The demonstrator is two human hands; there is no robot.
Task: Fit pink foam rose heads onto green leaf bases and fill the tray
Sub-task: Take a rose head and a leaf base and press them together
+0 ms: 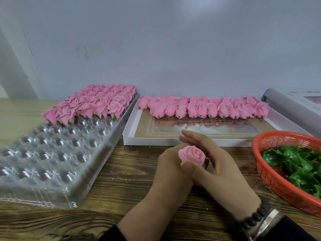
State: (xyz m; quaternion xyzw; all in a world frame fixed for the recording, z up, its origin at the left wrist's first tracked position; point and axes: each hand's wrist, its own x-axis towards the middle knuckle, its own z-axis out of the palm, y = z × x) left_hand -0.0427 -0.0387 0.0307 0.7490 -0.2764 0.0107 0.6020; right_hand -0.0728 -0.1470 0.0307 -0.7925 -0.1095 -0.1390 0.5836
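The left hand point(169, 162) has its grip curled round a pink rose head point(192, 153), thumb across the front below the bloom. The right hand point(211, 160) lies against the rose's right side, its fingers fairly straight and reaching past the bloom toward the far edge; whether they pinch anything beneath the rose cannot be told. The rose's long axis runs nearly upright, tilted a little toward the camera, so its spiral of petals faces up and its underside is hidden inside the grip.

Left of the grip lies the clear plastic tray point(52, 153), its long side running away from the viewer. The far rows hold finished roses point(97, 103) standing bloom-up with green showing at their bases; the near rows of cups are bare. Open wooden counter point(125, 171) lies between the grip and the tray's right rim.

Beyond the grip, just past the fingertips, sits a shallow white box point(132, 129). Along its far side lie loose rose heads point(205, 106) on their sides, stem ends pointing toward the viewer. The near wall of the box stands close to the right hand's fingertips.

Right of the grip an orange mesh basket point(267, 174) holds green leaf bases point(291, 164); a strip of bare counter separates its rim from the right hand. A dark bead bracelet point(253, 217) and a watch point(267, 221) sit on the right wrist.
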